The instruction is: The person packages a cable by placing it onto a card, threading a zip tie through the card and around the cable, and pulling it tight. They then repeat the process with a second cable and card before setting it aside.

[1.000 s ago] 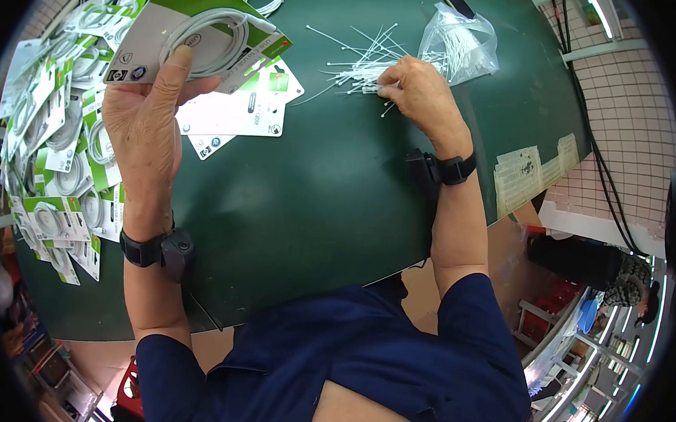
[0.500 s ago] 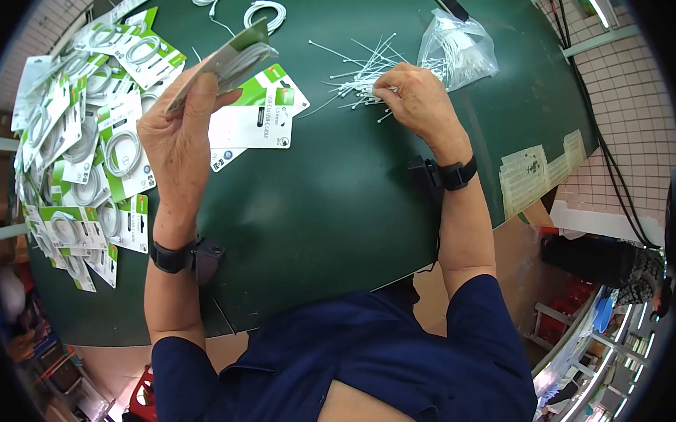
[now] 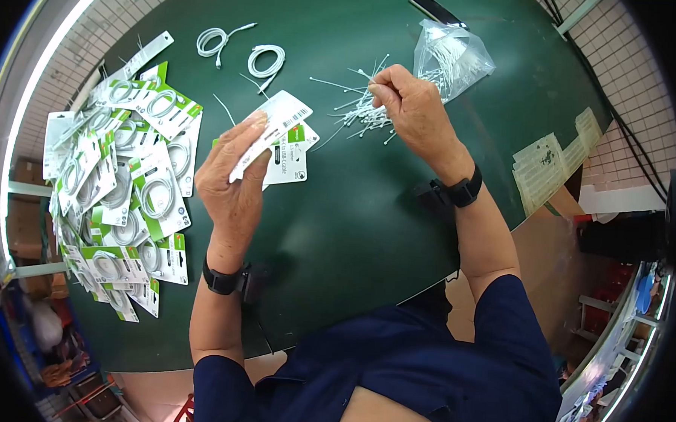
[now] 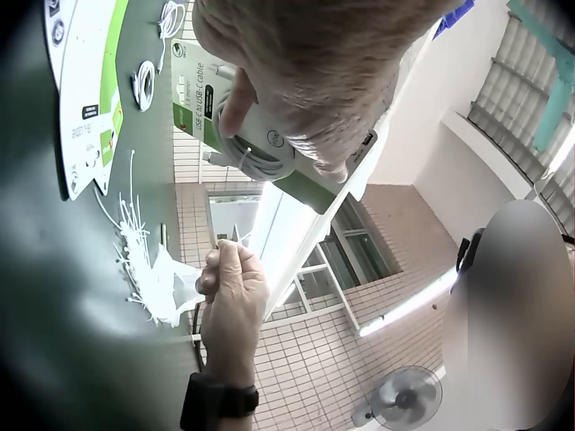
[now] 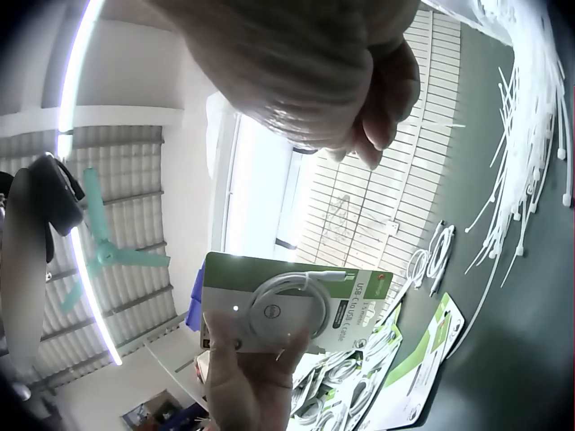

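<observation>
My left hand [image 3: 234, 165] grips a cable card [image 3: 272, 129], a green and white card with a coiled white USB-C cable on its front. In the right wrist view, the coil on this card [image 5: 337, 310] faces the camera, thumb and fingers at its lower edge. My right hand [image 3: 421, 124] is raised just over a loose pile of white cable ties [image 3: 368, 118], thumb and forefinger pinched together on a thin white cable tie [image 5: 440, 124]. Beneath the left hand lie flat printed cards [image 3: 291, 167] on the green table.
Many carded cables [image 3: 157, 195] lie heaped on the left of the table [image 3: 351, 249]. Two loose coiled cables [image 3: 266, 61] rest at the back. A clear bag of ties [image 3: 454, 58] and a phone [image 3: 437, 10] are at the back right. Taped paper [image 3: 547, 163] covers the right edge.
My left hand has moved right toward the middle with the cable card, turning it so its front faces away from the head view. My right hand has lifted slightly from the tie pile.
</observation>
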Tool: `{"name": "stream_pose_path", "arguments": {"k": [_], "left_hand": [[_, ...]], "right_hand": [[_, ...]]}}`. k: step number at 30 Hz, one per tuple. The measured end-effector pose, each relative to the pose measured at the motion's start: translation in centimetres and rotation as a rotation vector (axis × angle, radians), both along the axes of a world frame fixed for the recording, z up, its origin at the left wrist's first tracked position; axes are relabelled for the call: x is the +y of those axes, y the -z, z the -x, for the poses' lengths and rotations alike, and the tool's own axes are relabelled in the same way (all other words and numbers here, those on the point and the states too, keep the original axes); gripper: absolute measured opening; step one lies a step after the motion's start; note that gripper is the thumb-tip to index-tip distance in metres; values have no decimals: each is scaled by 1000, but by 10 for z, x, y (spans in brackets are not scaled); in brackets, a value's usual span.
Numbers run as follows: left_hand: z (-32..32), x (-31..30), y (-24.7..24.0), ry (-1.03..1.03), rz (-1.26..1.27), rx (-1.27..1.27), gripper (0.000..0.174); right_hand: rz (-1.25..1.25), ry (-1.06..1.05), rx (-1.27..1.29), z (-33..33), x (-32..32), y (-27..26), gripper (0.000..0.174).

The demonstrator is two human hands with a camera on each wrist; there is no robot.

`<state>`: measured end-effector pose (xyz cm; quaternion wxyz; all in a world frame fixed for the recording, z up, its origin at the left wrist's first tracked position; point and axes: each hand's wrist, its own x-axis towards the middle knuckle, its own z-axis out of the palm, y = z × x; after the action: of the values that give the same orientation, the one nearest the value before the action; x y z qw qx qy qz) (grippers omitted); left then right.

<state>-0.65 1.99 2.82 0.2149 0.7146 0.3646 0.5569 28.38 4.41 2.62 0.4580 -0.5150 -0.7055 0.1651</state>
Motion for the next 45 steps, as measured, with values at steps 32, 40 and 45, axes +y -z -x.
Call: {"name": "stream_pose_path", "arguments": {"k": [32, 40, 45], "left_hand": [[-7, -2, 5, 24, -490, 276, 32], [-7, -2, 3, 25, -489, 276, 31], [-6, 0, 6, 21, -499, 282, 30]], "right_hand": [[-405, -508, 216, 54, -57, -28, 25], [-371, -468, 254, 55, -58, -26, 25], [-349, -483, 255, 55, -59, -27, 23]]}}
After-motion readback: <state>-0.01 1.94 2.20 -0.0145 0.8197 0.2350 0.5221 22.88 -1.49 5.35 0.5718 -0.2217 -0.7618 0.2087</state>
